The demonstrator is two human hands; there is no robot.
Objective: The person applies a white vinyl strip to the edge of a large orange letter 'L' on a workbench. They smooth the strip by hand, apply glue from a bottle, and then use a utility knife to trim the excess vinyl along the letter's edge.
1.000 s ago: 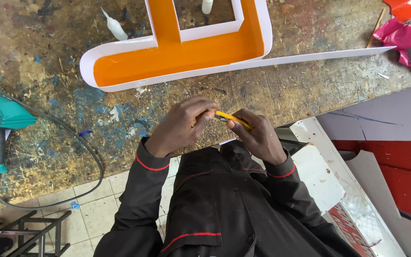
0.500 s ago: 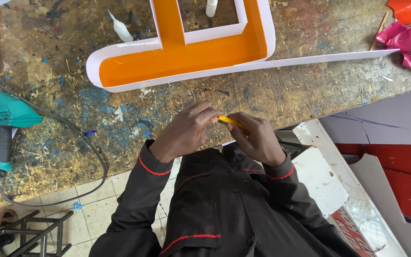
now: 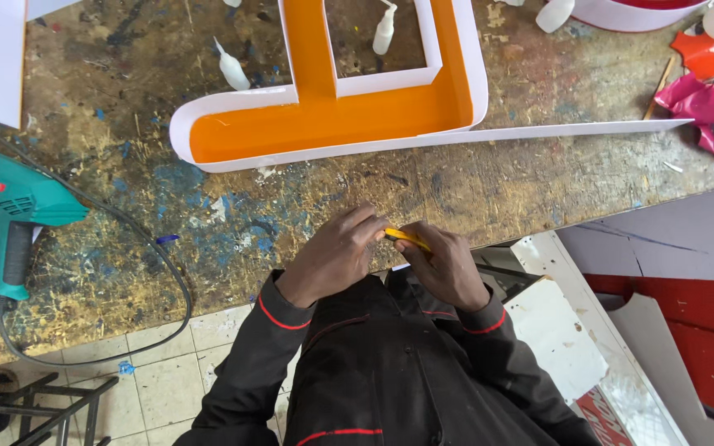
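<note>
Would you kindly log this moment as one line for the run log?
left hand: pinching yellow cutter | right hand: gripping cutter | over workbench edge | orange letter, heat gun: untouched

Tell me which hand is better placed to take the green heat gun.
Probably left: the left hand is nearer the green heat gun; the right hand, also on the yellow cutter, is farther.

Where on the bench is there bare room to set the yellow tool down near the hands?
Both hands, left hand and right hand, grip the yellow utility knife at the bench edge. Free patches: the worn benchtop between the hands and the long white strip, and between the orange channel letter and the teal heat gun. The far right corner, with pink scraps, is crowded.
</note>
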